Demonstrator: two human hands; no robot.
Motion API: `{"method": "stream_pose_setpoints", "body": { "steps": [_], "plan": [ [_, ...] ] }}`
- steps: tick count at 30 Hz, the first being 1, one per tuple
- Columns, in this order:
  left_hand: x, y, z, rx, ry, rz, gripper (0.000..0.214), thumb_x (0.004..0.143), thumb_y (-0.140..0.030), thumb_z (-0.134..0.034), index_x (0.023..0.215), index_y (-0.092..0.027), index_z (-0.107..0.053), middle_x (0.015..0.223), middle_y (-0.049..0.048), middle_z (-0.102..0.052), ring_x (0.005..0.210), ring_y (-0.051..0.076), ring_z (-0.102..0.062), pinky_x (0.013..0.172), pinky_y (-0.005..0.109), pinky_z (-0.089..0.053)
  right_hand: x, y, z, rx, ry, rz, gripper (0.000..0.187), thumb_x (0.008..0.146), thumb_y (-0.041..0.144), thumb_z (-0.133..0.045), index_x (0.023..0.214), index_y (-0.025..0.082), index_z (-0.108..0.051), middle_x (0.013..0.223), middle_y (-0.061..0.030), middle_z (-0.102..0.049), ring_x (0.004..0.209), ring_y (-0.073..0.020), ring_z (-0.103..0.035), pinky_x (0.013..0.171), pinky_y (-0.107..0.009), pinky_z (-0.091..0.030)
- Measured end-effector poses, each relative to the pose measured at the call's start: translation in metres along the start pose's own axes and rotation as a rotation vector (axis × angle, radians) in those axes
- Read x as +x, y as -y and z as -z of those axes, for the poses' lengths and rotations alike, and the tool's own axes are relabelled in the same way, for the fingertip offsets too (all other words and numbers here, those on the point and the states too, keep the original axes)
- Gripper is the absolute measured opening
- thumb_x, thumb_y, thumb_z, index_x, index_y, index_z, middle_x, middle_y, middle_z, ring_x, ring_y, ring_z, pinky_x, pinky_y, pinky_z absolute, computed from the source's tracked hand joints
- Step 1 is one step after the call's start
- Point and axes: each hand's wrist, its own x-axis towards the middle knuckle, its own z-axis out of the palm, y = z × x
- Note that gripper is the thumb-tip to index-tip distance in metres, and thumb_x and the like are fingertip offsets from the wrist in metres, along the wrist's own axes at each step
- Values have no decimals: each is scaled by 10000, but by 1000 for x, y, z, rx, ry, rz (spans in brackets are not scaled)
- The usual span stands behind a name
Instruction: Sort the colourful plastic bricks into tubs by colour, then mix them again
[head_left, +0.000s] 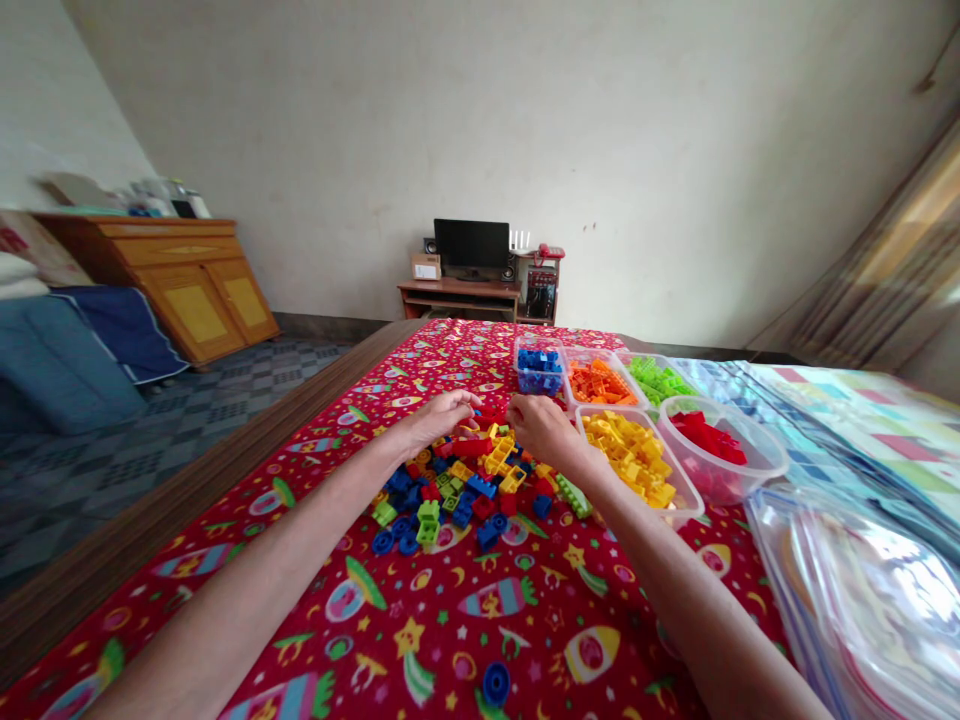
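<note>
A loose pile of toy building bricks (480,487) in blue, red, yellow and green lies on the red patterned cloth. At its far left edge, my left hand (442,415) has curled fingers; a small blue bit shows by the fingertips, but whether they grip it is unclear. Opposite, my right hand (541,428) is closed over the far right part of the pile, its fingertips hidden behind the hand. Just right of that hand stands a clear tub of yellow bricks (630,455). A green brick (574,495) lies below the right wrist.
Beyond are tubs of blue bricks (540,370), orange bricks (598,382) and green bricks (657,378). A round tub (757,460) holds red bricks. Stacked clear lids (877,580) lie at right. A blue wheel-like piece (496,684) sits near the front on the cloth (300,570).
</note>
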Motion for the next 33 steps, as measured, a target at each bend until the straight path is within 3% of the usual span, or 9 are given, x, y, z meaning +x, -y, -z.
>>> {"method": "stream_pose_setpoints", "body": {
  "steps": [5,8,11,14,18,22,26,30,33],
  "plan": [
    [2,3,11,467,146,-96,437,745,-513,-593,1009,-169,-652,880,32,-679,761,180,-618,663,261,-466,-4,2,7,-104,115,-31,283,851,122,-421,1004,160,-656,985,-120,-695,918,-213,-652,683,-258,-425],
    [1,7,8,698,228,-163,406,669,-449,-682,977,-185,-683,939,42,-684,845,203,-617,706,251,-456,-4,2,9,-174,161,-88,323,878,113,-378,1029,155,-661,982,-148,-695,939,-245,-668,714,-298,-472],
    [0,9,2,856,206,-191,258,642,-346,-692,848,-191,-690,847,30,-680,790,198,-606,667,245,-433,-4,3,12,-226,168,-138,353,877,79,-360,1074,142,-646,999,-166,-692,957,-267,-674,723,-330,-498],
    [2,5,3,880,126,-183,207,721,-390,-613,723,-187,-654,675,9,-635,646,171,-566,577,240,-385,-5,9,13,-218,180,-134,334,865,69,-377,1055,146,-642,1021,-154,-691,969,-267,-672,732,-329,-508],
    [4,-3,23,901,-44,-132,324,756,-447,-568,543,-202,-564,470,-3,-496,520,162,-484,510,260,-324,-1,20,1,-198,129,-134,335,888,67,-346,1067,141,-619,1011,-159,-682,961,-252,-668,743,-329,-508],
    [0,-7,39,952,111,-81,238,695,-415,-611,563,-217,-592,488,-19,-520,536,164,-500,525,254,-341,9,28,-24,-196,26,-208,384,910,57,-312,1214,96,-542,1028,-199,-665,927,-223,-669,730,-307,-510],
    [-9,-9,34,982,290,-25,144,616,-353,-658,676,-223,-638,580,-44,-587,568,153,-530,539,229,-366,17,25,-38,-162,108,-215,337,892,63,-386,1136,102,-615,1022,-201,-673,977,-224,-660,743,-293,-518],
    [-15,-12,22,1028,273,-17,140,597,-278,-650,721,-215,-641,590,-46,-585,545,136,-511,503,218,-344,21,17,-36,-163,169,-237,269,872,125,-496,1074,142,-672,1017,-187,-687,966,-228,-670,769,-306,-521],
    [-14,-13,18,1033,236,-63,84,634,-279,-611,612,-202,-585,517,-51,-518,490,114,-448,471,222,-312,22,14,-33,-150,186,-264,270,852,150,-548,1093,146,-670,1030,-191,-687,972,-237,-672,784,-319,-519]
  ]
}}
